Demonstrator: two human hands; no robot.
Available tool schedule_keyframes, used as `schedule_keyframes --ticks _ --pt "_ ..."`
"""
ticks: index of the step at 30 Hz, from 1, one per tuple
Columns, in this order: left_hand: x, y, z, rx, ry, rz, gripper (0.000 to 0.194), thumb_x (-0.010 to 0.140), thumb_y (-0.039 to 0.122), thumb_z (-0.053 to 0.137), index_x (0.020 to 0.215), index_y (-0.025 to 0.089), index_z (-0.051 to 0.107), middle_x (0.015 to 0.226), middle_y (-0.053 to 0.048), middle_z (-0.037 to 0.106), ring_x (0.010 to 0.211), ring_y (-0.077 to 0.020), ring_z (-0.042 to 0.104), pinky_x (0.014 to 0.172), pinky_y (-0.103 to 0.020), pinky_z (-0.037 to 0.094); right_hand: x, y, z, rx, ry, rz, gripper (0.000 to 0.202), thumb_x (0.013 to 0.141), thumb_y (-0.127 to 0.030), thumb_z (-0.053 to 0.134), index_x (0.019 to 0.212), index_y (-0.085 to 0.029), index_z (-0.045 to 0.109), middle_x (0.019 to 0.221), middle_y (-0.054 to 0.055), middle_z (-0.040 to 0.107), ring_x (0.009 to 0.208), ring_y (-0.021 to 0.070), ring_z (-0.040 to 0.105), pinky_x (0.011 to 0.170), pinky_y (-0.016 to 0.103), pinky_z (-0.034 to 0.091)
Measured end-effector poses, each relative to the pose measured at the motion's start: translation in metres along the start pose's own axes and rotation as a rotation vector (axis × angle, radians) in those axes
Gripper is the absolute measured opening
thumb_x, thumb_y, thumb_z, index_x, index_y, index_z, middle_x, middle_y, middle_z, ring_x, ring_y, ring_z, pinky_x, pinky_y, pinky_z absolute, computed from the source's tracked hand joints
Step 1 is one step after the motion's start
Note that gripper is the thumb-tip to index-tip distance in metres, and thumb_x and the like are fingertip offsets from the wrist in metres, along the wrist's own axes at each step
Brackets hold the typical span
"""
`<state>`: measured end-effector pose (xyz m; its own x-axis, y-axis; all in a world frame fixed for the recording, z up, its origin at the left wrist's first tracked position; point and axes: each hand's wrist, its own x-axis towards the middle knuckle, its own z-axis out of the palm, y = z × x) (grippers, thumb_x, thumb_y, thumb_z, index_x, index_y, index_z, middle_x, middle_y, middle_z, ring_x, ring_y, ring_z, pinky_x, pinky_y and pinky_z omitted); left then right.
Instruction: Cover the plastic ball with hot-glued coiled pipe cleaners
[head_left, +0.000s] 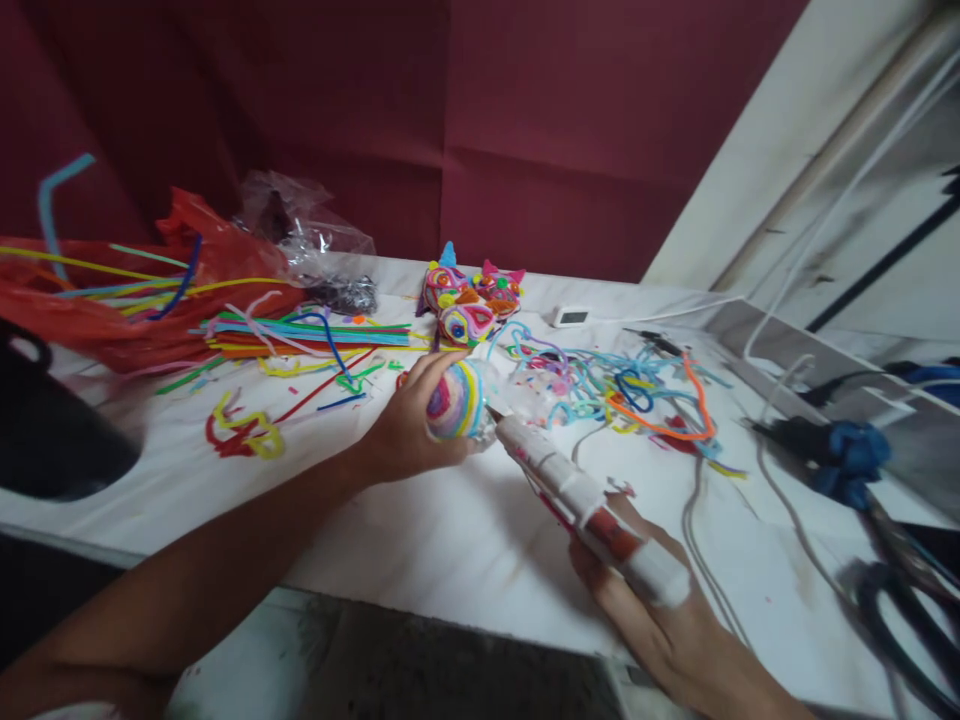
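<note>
My left hand (409, 425) is closed around a ball (457, 400) wound with bands of pink, purple, yellow and light blue pipe cleaner. The ball's right side looks pale and uncovered. In my right hand (637, 590) is a white glue gun (577, 490), gripped with its nozzle pointing up and left. The nozzle tip meets or nearly meets the ball's right side; I cannot tell which. Just behind the ball stand several colourful pipe-cleaner figures (472, 300) with pointed tips.
A tangle of pipe cleaners (637, 390) lies right of the ball. Straight pipe cleaners (315, 335) and a red plastic bag (217, 245) are at left, near a black container (60, 430). A small white display (570, 317), a cable (697, 530) and scissors (900, 610) lie rightward.
</note>
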<state>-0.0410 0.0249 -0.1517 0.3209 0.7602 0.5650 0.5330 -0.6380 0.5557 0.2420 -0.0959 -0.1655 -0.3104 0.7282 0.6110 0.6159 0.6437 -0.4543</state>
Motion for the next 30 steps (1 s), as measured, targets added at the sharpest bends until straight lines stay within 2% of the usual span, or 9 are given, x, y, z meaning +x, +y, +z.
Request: schedule_keyframes --ticks 3,8,14,20,25,28,30 --pt "0.0 -0.005 0.005 0.005 0.029 0.012 0.094 0.07 0.041 0.082 0.156 0.017 0.052 0.158 -0.016 0.058 0.15 -0.038 0.055 0.129 -0.049 0.047 0.015 -0.013 -0.001 0.033 0.01 -0.073 0.013 0.096 -0.016 0.054 0.09 -0.028 0.056 0.074 -0.003 0.067 0.056 0.0176 0.066 0.056 0.027 0.058" --pt "0.001 -0.003 0.005 0.045 -0.003 -0.048 0.095 0.069 0.039 0.079 0.158 0.02 0.051 0.161 -0.013 0.056 0.152 -0.0374 0.053 0.131 -0.049 0.044 0.009 -0.012 0.004 0.04 0.005 -0.087 0.014 0.096 -0.016 0.052 0.093 -0.029 0.051 0.077 -0.002 0.063 0.059 0.02 0.064 0.054 0.03 0.054" --pt "0.003 0.004 0.001 0.012 -0.029 -0.101 0.096 0.068 0.042 0.076 0.157 0.016 0.052 0.162 -0.016 0.055 0.155 -0.0384 0.05 0.132 -0.05 0.042 0.009 -0.013 0.003 0.082 -0.033 -0.066 0.016 0.097 -0.016 0.052 0.091 -0.03 0.047 0.074 -0.004 0.059 0.057 0.0183 0.061 0.051 0.029 0.049" --pt "0.003 0.001 0.003 -0.009 0.004 -0.117 0.097 0.068 0.047 0.081 0.156 0.017 0.053 0.161 -0.015 0.056 0.154 -0.0384 0.051 0.131 -0.049 0.044 0.009 -0.014 0.003 0.079 -0.045 -0.068 0.018 0.097 -0.015 0.052 0.089 -0.029 0.047 0.072 -0.004 0.058 0.054 0.0173 0.06 0.05 0.027 0.049" --pt "0.003 0.005 -0.001 -0.031 -0.056 -0.14 0.1 0.066 0.049 0.084 0.157 0.019 0.052 0.163 -0.016 0.055 0.154 -0.0382 0.053 0.132 -0.049 0.043 0.0 -0.008 0.008 0.005 0.032 -0.123 0.016 0.098 -0.014 0.052 0.104 -0.029 0.055 0.086 -0.002 0.07 0.064 0.0181 0.07 0.058 0.025 0.058" --pt "0.004 0.01 -0.004 -0.032 -0.075 -0.155 0.102 0.066 0.046 0.085 0.158 0.018 0.051 0.164 -0.018 0.054 0.154 -0.0393 0.053 0.132 -0.05 0.043 -0.009 0.001 0.008 0.019 -0.033 -0.07 0.011 0.1 -0.019 0.057 0.103 -0.029 0.059 0.083 -0.001 0.07 0.062 0.0176 0.069 0.056 0.024 0.058" --pt "0.004 0.012 -0.005 -0.043 -0.076 -0.163 0.103 0.066 0.046 0.086 0.158 0.014 0.05 0.164 -0.021 0.053 0.154 -0.0407 0.052 0.132 -0.051 0.043 -0.015 0.007 0.007 0.037 -0.06 0.031 0.005 0.098 -0.026 0.064 0.102 -0.028 0.063 0.086 0.001 0.073 0.067 0.02 0.071 0.057 0.026 0.059"
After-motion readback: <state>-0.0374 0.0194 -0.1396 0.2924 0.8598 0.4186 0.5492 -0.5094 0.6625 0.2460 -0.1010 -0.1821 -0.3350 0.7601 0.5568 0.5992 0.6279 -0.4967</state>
